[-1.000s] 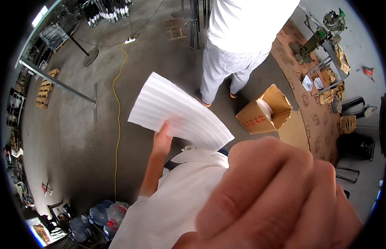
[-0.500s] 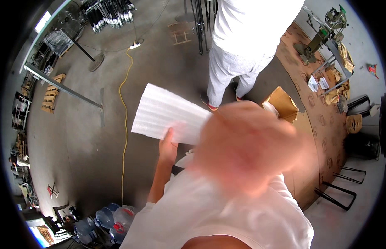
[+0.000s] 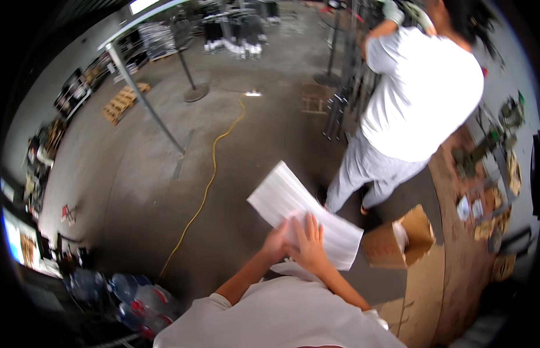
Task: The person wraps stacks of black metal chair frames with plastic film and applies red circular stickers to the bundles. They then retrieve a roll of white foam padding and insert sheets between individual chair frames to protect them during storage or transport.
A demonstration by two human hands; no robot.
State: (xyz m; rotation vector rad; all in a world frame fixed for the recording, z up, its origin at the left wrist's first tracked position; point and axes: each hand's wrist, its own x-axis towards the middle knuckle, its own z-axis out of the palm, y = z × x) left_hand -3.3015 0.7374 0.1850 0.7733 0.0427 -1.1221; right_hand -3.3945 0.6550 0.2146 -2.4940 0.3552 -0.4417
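Note:
In front of me is a white, ridged sheet (image 3: 333,235) that looks like packing foam, tilted with one end up to the left. My left hand (image 3: 275,242) is closed on its near edge, slightly blurred. My right hand (image 3: 309,246) lies against the top of the sheet beside the left one, fingers stretched out and touching the surface. Whatever fingers lie beneath the sheet are hidden.
An open cardboard box (image 3: 392,243) stands to the right of the sheet. Beyond it a person in a white shirt (image 3: 423,98) faces a rack of dark metal tubes (image 3: 345,87). A yellow cord (image 3: 213,159) crosses the floor; large water bottles (image 3: 142,298) lie at lower left.
My right hand, a blur near the camera before, has come down onto the sheet beside my left hand. The view has shifted, and the other person now has raised, gloved hands in sight.

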